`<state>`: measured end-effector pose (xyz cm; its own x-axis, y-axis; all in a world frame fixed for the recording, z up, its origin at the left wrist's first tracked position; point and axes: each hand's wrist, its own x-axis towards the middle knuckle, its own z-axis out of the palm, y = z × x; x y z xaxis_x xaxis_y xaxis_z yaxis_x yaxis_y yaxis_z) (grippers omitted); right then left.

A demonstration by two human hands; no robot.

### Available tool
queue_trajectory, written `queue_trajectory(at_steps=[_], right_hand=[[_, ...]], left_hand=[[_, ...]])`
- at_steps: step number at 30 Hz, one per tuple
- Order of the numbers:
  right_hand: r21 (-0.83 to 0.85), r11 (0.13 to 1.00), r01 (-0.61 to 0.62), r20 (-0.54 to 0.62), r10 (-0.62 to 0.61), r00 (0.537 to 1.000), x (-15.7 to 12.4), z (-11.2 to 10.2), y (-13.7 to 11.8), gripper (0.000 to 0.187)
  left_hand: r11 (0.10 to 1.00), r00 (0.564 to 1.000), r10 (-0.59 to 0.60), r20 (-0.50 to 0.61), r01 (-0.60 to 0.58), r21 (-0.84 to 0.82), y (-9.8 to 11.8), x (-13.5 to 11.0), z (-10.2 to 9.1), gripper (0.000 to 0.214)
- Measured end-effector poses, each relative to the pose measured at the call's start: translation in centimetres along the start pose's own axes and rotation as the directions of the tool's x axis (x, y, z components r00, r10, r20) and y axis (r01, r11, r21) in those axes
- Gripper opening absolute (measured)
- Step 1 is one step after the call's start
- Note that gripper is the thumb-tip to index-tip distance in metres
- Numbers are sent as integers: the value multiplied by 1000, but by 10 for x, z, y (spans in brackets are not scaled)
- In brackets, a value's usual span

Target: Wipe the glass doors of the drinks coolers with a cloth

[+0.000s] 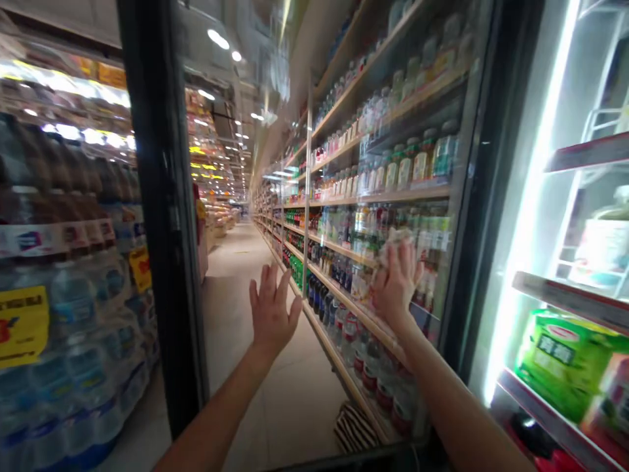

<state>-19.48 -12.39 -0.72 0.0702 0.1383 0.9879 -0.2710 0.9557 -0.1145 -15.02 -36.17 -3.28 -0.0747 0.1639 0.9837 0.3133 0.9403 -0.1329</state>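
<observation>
A glass cooler door (164, 216) with a black frame stands in front of me. My left hand (273, 311) is open, fingers spread and palm toward the pane; it seems to rest flat on the glass. Farther right, my right hand (398, 285) presses a crumpled pale cloth (400, 235) against the same pane. Part of the cloth shows above and beside the fingers, and the rest is hidden beneath the hand. Both arms reach forward from the bottom of the view.
Shelves of bottles (407, 164) show in the glass at right, beside a long aisle floor (240, 255). Packed water bottles (69, 367) with a yellow sign (22, 326) stand left. A lit cooler at right holds a green packet (565, 360). Low down appears a striped cloth (356, 429).
</observation>
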Motion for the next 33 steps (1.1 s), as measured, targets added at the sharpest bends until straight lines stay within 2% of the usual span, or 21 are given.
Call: queue_trajectory(at_steps=[1,2,3,4,5,6,7,8,10,11,12,13,16,17,19,22,24,26,29,31,33], right_hand=[[-29,989,-146,-52,145,988,-1,0,1,54],[-41,973,-225,-81,222,972,-5,0,0,55],[-41,975,-217,-71,214,974,-10,-1,-5,56],[-20,992,-121,-29,120,992,-16,-3,-11,57],[24,999,34,37,-34,999,-23,-4,-19,59],[68,981,180,89,-186,979,-31,-6,-26,60],[85,970,227,106,-235,966,-38,-7,-32,61],[72,976,204,93,-211,973,-44,-8,-36,61],[4,1000,7,11,-7,1000,-51,-9,-41,59],[-17,996,-92,-28,91,995,-54,-9,-43,58],[-16,992,-129,-33,128,991,-56,-9,-47,58],[9,996,-91,-6,91,996,-58,-9,-54,57],[161,973,165,88,-181,980,-61,-5,-81,56],[202,958,203,89,-225,970,-60,-4,-90,55],[245,947,207,80,-233,969,-57,-2,-100,54],[260,943,209,104,-242,965,-50,-1,-92,53],[244,953,179,87,-206,975,-48,-4,-76,53],[220,963,157,59,-174,983,-49,-7,-58,57],[181,962,205,85,-224,971,-49,-9,-42,65],[171,957,235,76,-250,965,-45,-6,-42,65],[173,956,236,25,-244,969,-37,0,-47,62]], left_hand=[[1000,1000,-5,-5,5,0,0,2,3,54],[1000,1000,-9,-12,9,3,0,3,5,55],[1000,1000,-12,-21,12,7,1,3,6,57],[1000,1000,-12,-27,12,9,2,3,7,58],[1000,1000,-10,-30,10,11,2,3,7,59],[1000,1000,-5,-30,5,10,2,2,7,60],[1000,1000,2,-29,-2,8,2,2,6,60],[1000,1000,13,-26,-12,3,2,1,6,60],[1000,999,30,-19,-30,-8,0,-2,4,58],[999,999,37,-17,-37,-12,-1,-4,3,57],[999,999,43,-16,-43,-16,-2,-5,2,56],[999,999,44,-17,-45,-23,-1,-6,1,54],[993,997,59,-46,-64,-101,6,-7,-7,51],[983,995,83,-57,-91,-162,11,-5,-10,51],[929,986,155,-56,-165,-330,22,-1,-15,51],[848,980,199,-13,-179,-499,40,6,-12,50],[870,983,181,15,-153,-468,48,10,-4,49],[920,982,188,18,-170,-354,53,12,5,47],[970,982,189,16,-184,-160,42,21,13,42],[987,990,141,0,-140,-80,17,32,9,41],[1000,997,28,-77,-28,3,-19,44,-5,40]])
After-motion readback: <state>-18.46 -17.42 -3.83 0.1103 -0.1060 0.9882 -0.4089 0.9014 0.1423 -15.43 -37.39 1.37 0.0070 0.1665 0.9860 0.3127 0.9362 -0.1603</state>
